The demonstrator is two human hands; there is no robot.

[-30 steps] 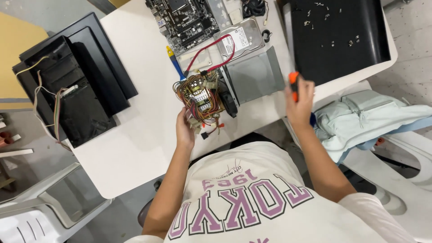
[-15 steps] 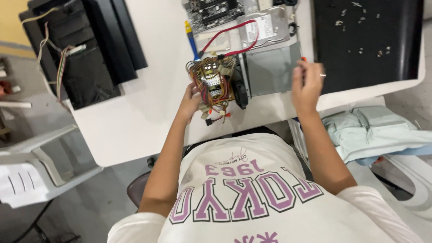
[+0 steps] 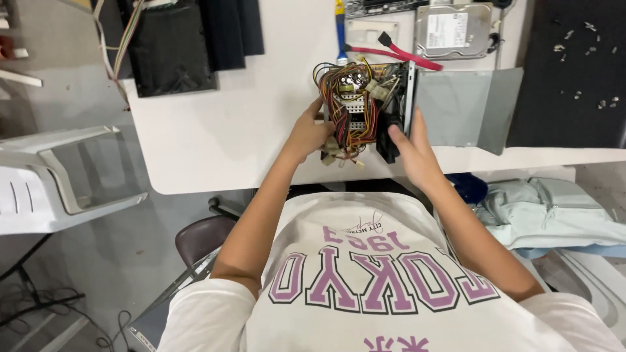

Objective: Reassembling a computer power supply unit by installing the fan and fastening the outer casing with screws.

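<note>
A white table [image 3: 228,130] is filling the upper part of the view, standing over a grey floor; the person is sitting at its near edge in a white shirt with purple lettering.

Power supply [image 3: 362,104]: an opened unit with a bundle of coloured wires spilling out, held upright just above the table's near edge, close to the middle of the view. All places below are being given from this unit.

- Left hand [image 3: 310,133]: gripping the unit's left side, fingers closed around its edge and partly hidden behind the wires.
- Right hand [image 3: 411,150]: pressing against the unit's right side, fingers curled onto the dark fan housing, thumb lying up along the metal wall. Both hands are clamping the unit between them.
- Metal cover [image 3: 466,107]: a bent grey sheet lying just right of the unit, touching or nearly touching it; which one cannot be told.
- Hard drive [image 3: 453,29]: sitting beyond and to the right of the unit, with a red cable [image 3: 398,52] running from its side toward the unit's top.
- Screwdriver [image 3: 340,29]: blue and yellow handle, lying straight beyond the unit.
- Black mat [image 3: 574,72]: far right, past the cover, carrying scattered small screws.
- Black case panels [image 3: 189,39]: well to the left, at the table's far corner, with loose wires hanging at their edge.
- Plastic chair [image 3: 59,176]: grey, off the table, well to the left and nearer.
- Pale cloth [image 3: 554,212]: lying below and right of the unit, off the table.
</note>
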